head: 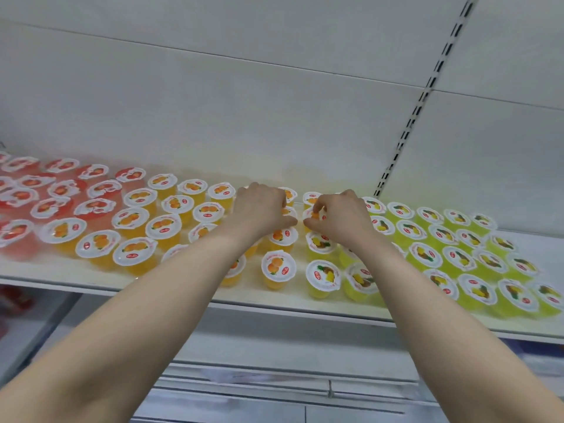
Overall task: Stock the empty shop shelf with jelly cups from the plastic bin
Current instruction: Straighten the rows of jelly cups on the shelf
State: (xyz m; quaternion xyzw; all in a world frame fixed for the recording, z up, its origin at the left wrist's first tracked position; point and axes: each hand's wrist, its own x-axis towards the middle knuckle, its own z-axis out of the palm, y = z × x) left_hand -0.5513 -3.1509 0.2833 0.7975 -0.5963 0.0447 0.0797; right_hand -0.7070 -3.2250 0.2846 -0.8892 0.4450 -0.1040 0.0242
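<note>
Shelf (283, 299): white and long, with a bare strip along its front edge.
Left end: red jelly cups (52, 206) stand upright, packed close together from the back edge towards the front.
Middle: orange jelly cups (163, 227) stand just beside the red ones in close rows, many of them touching.
Right end: yellow-green jelly cups (457, 257) stand upright in the same crowded rows.
Gap: a narrow bare lane runs from front to back between the orange and yellow-green groups.
Lids: white foil with fruit pictures, all facing up.
</note>
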